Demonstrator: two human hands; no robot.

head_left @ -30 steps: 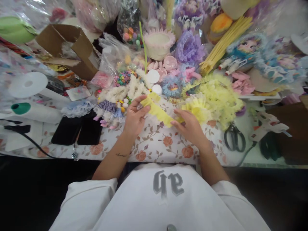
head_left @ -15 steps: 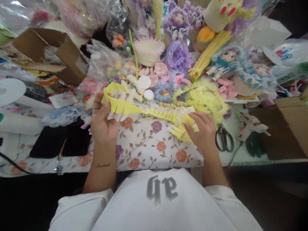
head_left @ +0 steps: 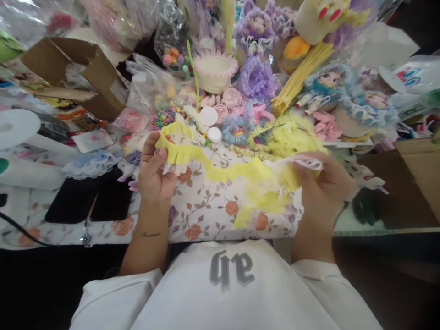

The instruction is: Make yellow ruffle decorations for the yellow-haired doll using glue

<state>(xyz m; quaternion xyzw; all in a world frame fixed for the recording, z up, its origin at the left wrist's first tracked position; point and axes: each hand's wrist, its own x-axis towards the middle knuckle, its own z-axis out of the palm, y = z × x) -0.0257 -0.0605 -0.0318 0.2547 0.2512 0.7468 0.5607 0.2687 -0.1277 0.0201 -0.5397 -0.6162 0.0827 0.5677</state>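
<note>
A strip of yellow pleated ribbon [head_left: 227, 172] stretches between both hands above the floral tablecloth [head_left: 206, 206]. My left hand [head_left: 154, 172] is closed on the ribbon's left end, thumb on top. My right hand [head_left: 321, 185] is closed on the right end and is raised and blurred by motion; a bunched part of the ribbon hangs below it. A heap of the same yellow trim [head_left: 292, 137] lies just behind the hands.
Two black phones [head_left: 91, 201] lie to the left, beside a small doll [head_left: 132, 162]. An open cardboard box [head_left: 74, 75] sits at the back left. Lace flowers, dolls [head_left: 328, 85] and yellow sticks [head_left: 300, 73] crowd the back. A glue gun [head_left: 369, 185] lies at the right.
The hands moved apart, pulling the ribbon out longer. The right hand rose from the table and swung right with its end; the left hand shifted left and up.
</note>
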